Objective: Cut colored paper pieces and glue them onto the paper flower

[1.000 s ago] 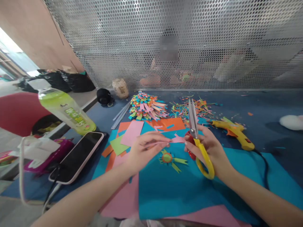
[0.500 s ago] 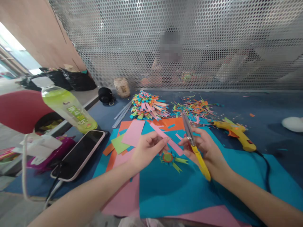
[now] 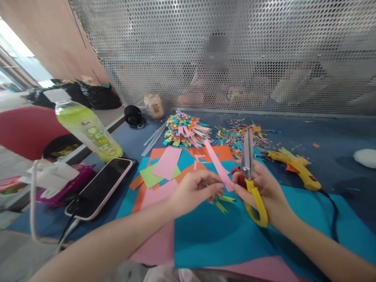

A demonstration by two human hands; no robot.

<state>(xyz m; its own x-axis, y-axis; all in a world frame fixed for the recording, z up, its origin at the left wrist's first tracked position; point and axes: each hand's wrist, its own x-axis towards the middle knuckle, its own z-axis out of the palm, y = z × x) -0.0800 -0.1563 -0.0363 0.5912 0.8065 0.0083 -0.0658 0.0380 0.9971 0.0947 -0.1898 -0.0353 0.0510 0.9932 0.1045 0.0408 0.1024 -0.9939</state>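
Observation:
My left hand (image 3: 195,191) pinches the near end of a long pink paper strip (image 3: 216,163), which points away toward the far side of the table. My right hand (image 3: 264,188) grips a pair of scissors (image 3: 249,172) with yellow and red handles, blades closed and pointing up, and its fingertips also touch the strip's near end. Both hands hover over a blue paper sheet (image 3: 223,235). A small green and orange paper flower (image 3: 220,201) lies under my left fingers, mostly hidden.
A yellow glue gun (image 3: 295,166) lies right of the scissors, its cord trailing back. A pile of coloured strips (image 3: 183,131) and scraps (image 3: 237,135) sits further off. Left are a phone (image 3: 101,188), a green drink bottle (image 3: 86,129) and loose pink, orange and green paper pieces (image 3: 166,164).
The pink strip has swung from lying across between my hands to pointing away. The scissors have come upright with the blades closed. My view has shifted slightly.

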